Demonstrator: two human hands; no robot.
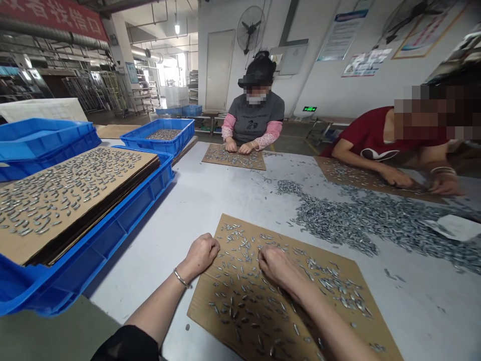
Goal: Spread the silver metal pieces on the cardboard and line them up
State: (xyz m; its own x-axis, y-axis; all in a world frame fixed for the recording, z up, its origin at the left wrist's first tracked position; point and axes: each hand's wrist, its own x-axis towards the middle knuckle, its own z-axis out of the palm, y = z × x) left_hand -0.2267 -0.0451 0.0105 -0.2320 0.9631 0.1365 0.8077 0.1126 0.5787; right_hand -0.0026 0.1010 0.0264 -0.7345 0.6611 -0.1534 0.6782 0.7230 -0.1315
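A brown cardboard sheet (240, 278) lies on the table in front of me, scattered with small, elongated silvery metal pieces (349, 296). My left hand (203, 253), a bangle at its wrist, is closed over the sheet's left edge, its fingers curled inward. Over the sheet's upper middle, my right hand (278, 265) has its fingers pinched down among the pieces. Whatever either hand has in its fingers is hidden. The pieces lie more thickly at the sheet's right side and upper left corner, and more spaced out in the middle.
Beyond my sheet spreads a large pile of metal pieces (356, 215), with a white scoop-like item (456, 227) on it. At left, a blue crate (150, 185) bears stacked cardboard sheets (146, 163). Two co-workers bend over their own sheets, one opposite (259, 113), one at right (368, 133).
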